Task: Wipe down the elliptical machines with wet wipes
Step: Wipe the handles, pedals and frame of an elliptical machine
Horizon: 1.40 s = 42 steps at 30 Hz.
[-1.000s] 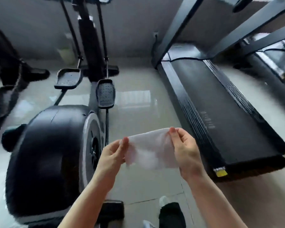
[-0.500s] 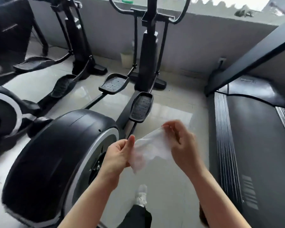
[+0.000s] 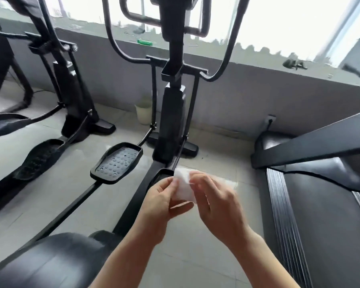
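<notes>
One white wet wipe [image 3: 183, 185], soft and crumpled, was held between two bare hands in front of the near elliptical's frame, above the tiled floor [image 3: 212, 161]; the left hand [image 3: 162, 201] pinched it with curled fingers and thumb; the right hand [image 3: 216, 204], blurred, curled its fingertips onto the wipe's upper edge; half a second before, the wipe had hung more spread and the hands had stood further apart; two elliptical machines showed, the near elliptical [image 3: 173, 113] of matte black metal with curved tubular handles, one oval studded pedal [image 3: 116, 162] and a smooth rounded flywheel cover [image 3: 50, 260]; the second elliptical [image 3: 71, 100] stood to the left; one treadmill [image 3: 320, 215], ribbed along its side rail, lay to the right; one pale bucket [image 3: 143, 112] stood by the grey wall
</notes>
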Each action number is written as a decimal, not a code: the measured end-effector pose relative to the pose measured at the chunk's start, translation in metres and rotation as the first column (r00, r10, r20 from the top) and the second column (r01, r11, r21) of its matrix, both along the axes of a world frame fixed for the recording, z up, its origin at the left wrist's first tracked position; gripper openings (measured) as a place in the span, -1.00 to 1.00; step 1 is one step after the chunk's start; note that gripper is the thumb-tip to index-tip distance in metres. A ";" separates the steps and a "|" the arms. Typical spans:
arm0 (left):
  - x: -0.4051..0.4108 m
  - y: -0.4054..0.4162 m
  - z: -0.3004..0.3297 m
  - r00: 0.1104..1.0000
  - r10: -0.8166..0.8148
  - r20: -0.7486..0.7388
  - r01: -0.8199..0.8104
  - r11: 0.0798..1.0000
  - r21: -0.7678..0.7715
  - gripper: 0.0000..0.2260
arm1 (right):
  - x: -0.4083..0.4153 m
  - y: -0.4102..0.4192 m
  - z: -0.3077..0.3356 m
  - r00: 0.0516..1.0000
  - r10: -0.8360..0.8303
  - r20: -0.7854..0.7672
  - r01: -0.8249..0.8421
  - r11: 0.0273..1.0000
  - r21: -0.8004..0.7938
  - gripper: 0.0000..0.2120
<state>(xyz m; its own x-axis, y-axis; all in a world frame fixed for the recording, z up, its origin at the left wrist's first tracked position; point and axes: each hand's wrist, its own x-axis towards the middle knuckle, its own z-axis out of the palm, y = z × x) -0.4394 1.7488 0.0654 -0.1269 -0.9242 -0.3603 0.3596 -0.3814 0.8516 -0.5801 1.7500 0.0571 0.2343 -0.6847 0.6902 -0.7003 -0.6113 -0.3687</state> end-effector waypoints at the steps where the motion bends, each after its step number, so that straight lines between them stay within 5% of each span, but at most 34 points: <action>1: -0.004 -0.019 0.006 0.999 -0.011 -0.050 0.011 1.000 0.002 -0.73 | -0.004 -0.020 -0.001 1.000 0.023 0.012 -0.023 0.999 0.039 -0.93; 5: -0.014 -0.096 0.018 0.981 -0.157 -0.118 0.149 0.986 -0.070 -0.52 | -0.018 -0.102 0.005 0.984 0.012 0.177 -0.066 0.952 0.300 -0.50; 8: -0.024 -0.166 0.030 0.959 -0.285 0.003 0.281 0.944 -0.170 -0.47 | -0.035 -0.179 0.012 0.904 -0.038 0.427 -0.121 0.932 0.340 -0.58; 10: -0.036 -0.214 0.044 0.948 -0.302 0.100 0.318 0.916 -0.244 -0.50 | -0.053 -0.233 0.027 0.673 -0.093 0.734 -0.341 0.841 0.420 -0.70; 12: -0.050 -0.260 0.061 0.950 -0.208 0.232 0.269 0.924 -0.273 -0.56 | -0.073 -0.283 0.044 0.471 -0.138 0.871 -0.587 0.688 0.427 -0.69; 18: -0.084 -0.396 0.106 0.897 0.287 0.335 -0.065 0.837 -0.543 -0.82 | -0.104 -0.417 0.123 0.347 -0.147 0.926 -0.742 0.561 0.367 -0.78; 22: -0.093 -0.468 0.132 0.886 0.318 0.338 -0.040 0.779 -0.626 -0.55 | -0.105 -0.479 0.160 0.397 -0.045 0.917 -0.752 0.558 0.352 -0.80; 27: -0.098 -0.546 0.148 0.911 0.333 0.245 -0.059 0.691 -0.721 -0.72 | -0.116 -0.535 0.193 0.478 -0.094 0.873 -0.703 0.556 0.444 -0.69; 31: -0.096 -0.597 0.166 0.909 0.358 0.212 -0.013 0.535 -0.845 -0.73 | -0.116 -0.575 0.217 0.333 -0.127 0.934 -0.774 0.530 0.348 -0.73; 34: -0.087 -0.633 0.184 0.905 0.366 0.216 0.056 0.401 -0.914 -0.71 | -0.104 -0.605 0.251 0.186 -0.010 0.982 -0.690 0.711 0.138 -0.83; 36: -0.075 -0.661 0.193 0.891 0.408 0.200 0.054 0.341 -0.938 -0.78 | -0.100 -0.625 0.277 0.342 0.135 0.930 -0.480 0.876 0.049 -0.89; 38: -0.061 -0.690 0.198 0.822 0.543 0.174 0.044 0.244 -0.969 -0.85 | -0.095 -0.645 0.305 0.709 0.191 0.678 -0.128 0.981 -0.143 -0.86; 40: -0.050 -0.721 0.200 0.729 0.665 0.164 0.101 0.133 -0.986 -0.73 | -0.091 -0.674 0.329 0.952 0.111 0.285 0.055 0.855 -0.515 -0.84; 42: -0.042 -0.753 0.201 0.634 0.749 0.194 0.200 0.083 -0.976 -0.63 | -0.085 -0.710 0.354 0.997 -0.071 -0.007 0.042 0.663 -0.748 -0.79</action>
<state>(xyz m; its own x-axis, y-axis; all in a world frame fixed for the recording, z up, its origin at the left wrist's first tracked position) -0.4812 0.9956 0.2663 0.0040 -0.4090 0.9125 -0.4845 0.7975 0.3595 -0.6647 1.0405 0.4110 0.2453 0.0438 0.9685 -0.7456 -0.6299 0.2173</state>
